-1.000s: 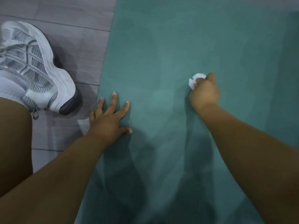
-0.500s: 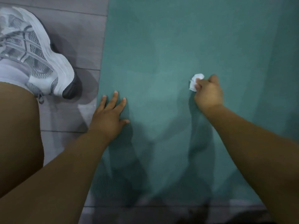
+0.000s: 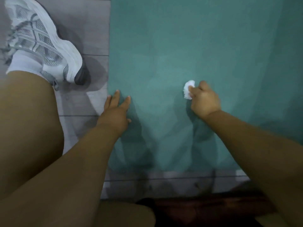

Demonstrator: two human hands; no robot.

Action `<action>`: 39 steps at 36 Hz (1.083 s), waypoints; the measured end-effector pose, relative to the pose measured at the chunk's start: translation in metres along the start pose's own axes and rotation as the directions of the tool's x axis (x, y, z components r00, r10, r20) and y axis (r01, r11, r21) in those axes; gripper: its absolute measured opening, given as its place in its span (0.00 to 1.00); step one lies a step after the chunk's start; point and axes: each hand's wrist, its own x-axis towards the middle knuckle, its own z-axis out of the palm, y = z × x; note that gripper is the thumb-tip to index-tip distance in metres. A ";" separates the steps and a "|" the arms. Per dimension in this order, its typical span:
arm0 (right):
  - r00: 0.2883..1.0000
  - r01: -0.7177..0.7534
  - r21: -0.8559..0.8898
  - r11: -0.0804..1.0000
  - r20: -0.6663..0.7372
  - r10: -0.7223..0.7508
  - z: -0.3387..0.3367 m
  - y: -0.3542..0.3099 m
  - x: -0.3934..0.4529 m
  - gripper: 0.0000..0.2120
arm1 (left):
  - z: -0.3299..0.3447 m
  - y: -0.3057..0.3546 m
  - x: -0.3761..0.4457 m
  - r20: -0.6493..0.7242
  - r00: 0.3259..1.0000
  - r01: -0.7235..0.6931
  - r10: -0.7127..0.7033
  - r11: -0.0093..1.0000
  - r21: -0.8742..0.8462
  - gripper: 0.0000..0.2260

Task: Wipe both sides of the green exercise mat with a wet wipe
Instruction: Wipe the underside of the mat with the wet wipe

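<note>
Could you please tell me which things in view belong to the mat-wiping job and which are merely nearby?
Job: green exercise mat; wet wipe, gripped by right hand; left hand, flat on the mat's edge.
Nearby: white sneaker; grey floor.

Bare forearms and legs, no sleeves. White/grey mesh sneaker w/ grey laces, dark toe tip, white sock.

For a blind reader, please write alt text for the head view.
The right hand grips a white wipe on a green mat, while the left hand presses flat on the mat's left edge. A white shoe stands on the grey floor beside the mat.
</note>
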 end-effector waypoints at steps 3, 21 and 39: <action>0.974 -0.228 0.029 0.973 0.010 0.227 -0.005 -0.005 -0.008 0.14 | 0.001 0.007 -0.007 0.018 1.000 0.018 -0.018 1.000 -0.001 0.35; 0.995 0.100 0.133 0.986 -0.007 -0.100 0.017 -0.008 -0.067 0.10 | 0.013 0.001 -0.024 0.052 0.995 0.085 -0.085 0.996 0.004 0.36; 0.886 0.426 0.288 0.858 0.058 -0.460 0.015 -0.039 -0.135 0.12 | 0.021 0.021 -0.045 0.121 0.985 0.097 -0.123 0.975 0.200 0.36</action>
